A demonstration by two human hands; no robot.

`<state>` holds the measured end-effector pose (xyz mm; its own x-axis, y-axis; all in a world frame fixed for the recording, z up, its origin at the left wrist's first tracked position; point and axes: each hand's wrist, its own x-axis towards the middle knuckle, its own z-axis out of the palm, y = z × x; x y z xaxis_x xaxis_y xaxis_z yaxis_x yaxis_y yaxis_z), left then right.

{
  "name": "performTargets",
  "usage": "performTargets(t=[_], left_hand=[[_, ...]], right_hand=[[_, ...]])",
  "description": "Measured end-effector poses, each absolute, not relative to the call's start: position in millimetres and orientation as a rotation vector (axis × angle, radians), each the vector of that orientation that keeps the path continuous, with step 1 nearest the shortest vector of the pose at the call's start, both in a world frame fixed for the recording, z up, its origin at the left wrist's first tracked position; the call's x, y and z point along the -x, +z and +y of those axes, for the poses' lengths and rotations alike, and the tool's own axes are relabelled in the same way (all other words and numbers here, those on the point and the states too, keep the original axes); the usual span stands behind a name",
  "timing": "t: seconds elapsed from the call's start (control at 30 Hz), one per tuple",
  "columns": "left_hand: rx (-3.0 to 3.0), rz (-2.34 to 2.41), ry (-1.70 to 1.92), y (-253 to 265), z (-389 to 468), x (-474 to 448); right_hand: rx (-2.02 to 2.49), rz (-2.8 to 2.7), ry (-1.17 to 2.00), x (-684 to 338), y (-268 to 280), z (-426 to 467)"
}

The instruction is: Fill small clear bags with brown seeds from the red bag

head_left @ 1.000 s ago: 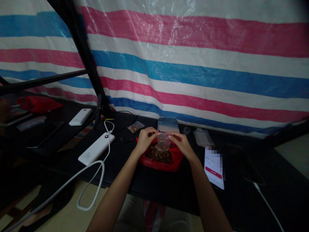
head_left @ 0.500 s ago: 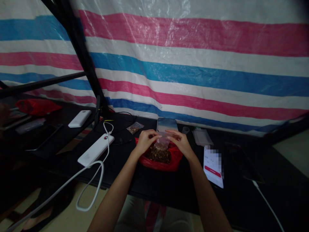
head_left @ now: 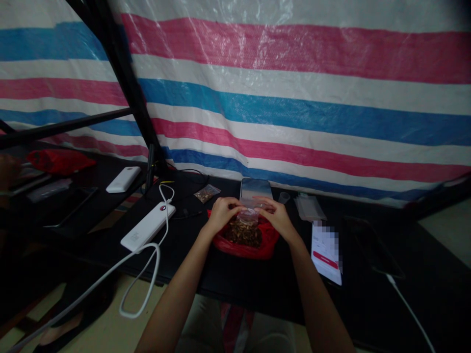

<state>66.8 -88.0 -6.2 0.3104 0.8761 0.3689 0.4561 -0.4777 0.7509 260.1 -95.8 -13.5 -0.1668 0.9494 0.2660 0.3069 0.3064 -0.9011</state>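
Both my hands pinch the top edge of a small clear plastic bag (head_left: 248,215), my left hand (head_left: 224,214) at one corner and my right hand (head_left: 274,215) at the other. Some brownish pieces show at the bottom of the bag. Directly beneath it lies a red plastic bag (head_left: 253,251), spread open and holding a heap of brown, dried-looking bits (head_left: 245,234). Behind my hands a phone or similar flat device (head_left: 255,188) lies by the striped sheet. Another small clear bag (head_left: 207,193) with brown pieces lies to the left.
On the left are a white power bank (head_left: 147,227) and its looping white cable (head_left: 157,260). To the right lie clear empty bags (head_left: 310,208), a lit phone (head_left: 326,252) and a dark phone (head_left: 373,247) on a cable. Another person's hand (head_left: 9,169) shows at the far left edge.
The clear bag's top edge has folded or dropped slightly between my fingers. My hands stay in nearly the same place, and the view has shifted a little.
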Motion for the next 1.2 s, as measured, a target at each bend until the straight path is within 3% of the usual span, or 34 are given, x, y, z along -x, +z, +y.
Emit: performTargets(t=[0.37, 1.2], left_hand=[[-2.065, 1.121, 1.023, -9, -85, -63], [-1.965, 1.031, 0.949, -16, -86, -68]], right_hand=[[1.246, -1.741, 0.739, -263, -20, -94], [1.200, -1.559, 0.763, -258, -17, -93]])
